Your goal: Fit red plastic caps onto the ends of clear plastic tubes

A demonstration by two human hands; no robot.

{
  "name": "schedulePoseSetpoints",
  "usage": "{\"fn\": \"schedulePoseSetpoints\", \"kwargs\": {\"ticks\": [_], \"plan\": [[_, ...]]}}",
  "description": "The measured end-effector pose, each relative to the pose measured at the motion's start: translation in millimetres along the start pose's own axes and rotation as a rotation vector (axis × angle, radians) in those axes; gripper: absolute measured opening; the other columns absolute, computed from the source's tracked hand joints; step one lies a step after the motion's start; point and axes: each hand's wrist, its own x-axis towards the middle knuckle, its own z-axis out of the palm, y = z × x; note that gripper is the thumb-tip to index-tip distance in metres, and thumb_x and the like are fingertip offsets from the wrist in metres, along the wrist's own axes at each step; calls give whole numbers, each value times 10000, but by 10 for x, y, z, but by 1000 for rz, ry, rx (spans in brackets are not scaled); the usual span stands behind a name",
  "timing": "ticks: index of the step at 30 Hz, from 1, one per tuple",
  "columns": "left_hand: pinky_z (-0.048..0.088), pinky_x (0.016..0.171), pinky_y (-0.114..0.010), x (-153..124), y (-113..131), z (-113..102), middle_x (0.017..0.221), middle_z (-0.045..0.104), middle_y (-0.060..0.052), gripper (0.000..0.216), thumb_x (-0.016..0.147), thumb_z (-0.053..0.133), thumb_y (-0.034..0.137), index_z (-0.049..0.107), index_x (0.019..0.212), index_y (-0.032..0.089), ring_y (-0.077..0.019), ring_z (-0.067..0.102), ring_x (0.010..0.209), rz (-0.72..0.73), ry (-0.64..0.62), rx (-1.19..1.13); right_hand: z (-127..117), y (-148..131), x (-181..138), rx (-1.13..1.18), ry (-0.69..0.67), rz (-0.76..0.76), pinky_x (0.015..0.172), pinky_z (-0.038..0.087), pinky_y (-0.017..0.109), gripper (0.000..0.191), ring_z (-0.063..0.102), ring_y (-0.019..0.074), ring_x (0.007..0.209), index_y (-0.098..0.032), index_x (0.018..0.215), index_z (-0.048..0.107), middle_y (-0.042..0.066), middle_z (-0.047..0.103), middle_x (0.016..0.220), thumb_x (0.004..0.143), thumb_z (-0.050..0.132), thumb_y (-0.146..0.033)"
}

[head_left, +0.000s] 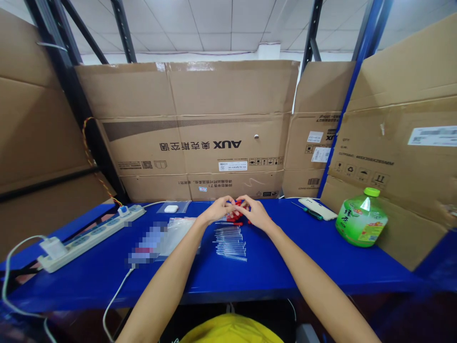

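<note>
Near the back of the blue table, my left hand (218, 209) and my right hand (256, 213) meet with fingertips curled together. Whatever they pinch is too small and hidden to make out. Just beneath and behind the fingers lies a pile of small red pieces (234, 220), partly covered by my hands. Closer to me, a row of thin clear plastic tubes (230, 244) lies side by side, pointing left to right. Clear plastic bags (174, 234) rest left of the tubes, partly behind my left forearm.
A power strip (96, 237) with plugs runs along the left, beside a blurred phone-like item (147, 245) on a cable. A white case (171, 208) sits farther back. To the right are a screwdriver (312, 213), a pale flat item (317, 208) and a green bottle (361, 220). Cardboard (200, 95) walls the table.
</note>
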Motion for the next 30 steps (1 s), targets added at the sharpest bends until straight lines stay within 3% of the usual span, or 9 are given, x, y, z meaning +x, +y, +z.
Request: {"fn": "schedulePoseSetpoints", "kwargs": {"ticks": [4, 7, 10, 13, 18, 26, 30], "plan": [[454, 583, -242, 2, -42, 53, 797, 762, -96, 409, 804, 730, 534, 517, 897, 197, -150, 654, 602, 33, -52, 6, -91, 84, 16, 109, -85, 43, 643, 453, 256, 288, 613, 144, 614, -204, 1017, 699, -4, 712, 733, 925, 606, -461], [442, 595, -243, -6, -51, 51, 792, 753, -63, 302, 852, 680, 484, 578, 921, 208, -151, 639, 608, 122, -33, 237, -173, 225, 49, 119, -36, 30, 698, 475, 266, 210, 647, 155, 698, -193, 899, 686, 17, 734, 798, 883, 637, -396], [410, 629, -242, -17, -34, 59, 741, 724, -27, 162, 818, 714, 383, 685, 835, 224, -153, 616, 636, 237, -3, 584, -319, 411, 79, -50, 101, 96, 737, 467, 272, 172, 655, 164, 767, -193, 893, 687, 29, 740, 829, 863, 651, -359], [389, 642, -256, -16, -38, 105, 716, 712, -18, 83, 781, 746, 331, 747, 780, 248, -170, 622, 661, 261, -81, 766, -499, 564, 71, -251, 143, 247, 703, 437, 260, 140, 662, 165, 778, -213, 884, 697, 25, 745, 832, 850, 671, -346], [396, 636, -291, 9, -111, 207, 659, 689, -26, 65, 749, 782, 290, 775, 810, 269, -213, 633, 645, 200, -111, 846, -688, 664, 21, -387, 27, 404, 610, 369, 254, 198, 654, 168, 723, -217, 786, 728, 31, 739, 767, 813, 724, -413], [418, 687, -297, -11, -135, 308, 770, 708, -39, 136, 715, 803, 206, 725, 815, 254, -234, 658, 729, 183, -59, 939, -712, 732, -61, -335, -222, 405, 599, 370, 245, 242, 598, 137, 611, -195, 694, 734, 22, 721, 689, 782, 755, -420], [415, 702, -287, -60, -34, 308, 771, 704, -40, 118, 751, 775, 203, 700, 832, 245, -230, 657, 731, 215, -42, 926, -694, 662, -52, -410, -176, 372, 603, 348, 255, 296, 600, 151, 631, -196, 687, 713, 38, 706, 677, 878, 673, -420]]}}
